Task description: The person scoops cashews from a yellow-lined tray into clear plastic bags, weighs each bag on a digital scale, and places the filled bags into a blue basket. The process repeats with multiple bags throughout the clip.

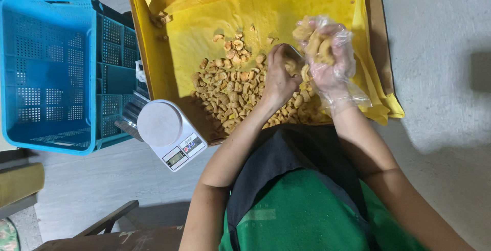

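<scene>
A pile of small tan dried pieces lies on a yellow sheet inside a shallow brown box. My left hand is bare and closed over pieces at the pile's right side; what exactly it grips is hidden. My right hand wears a thin clear plastic glove and holds a handful of the tan pieces lifted above the sheet, just right of my left hand.
A small white kitchen scale with a round platform stands left of the box. A blue perforated plastic crate sits further left on darker crates. A brown box wall runs along the right. Grey floor surrounds everything.
</scene>
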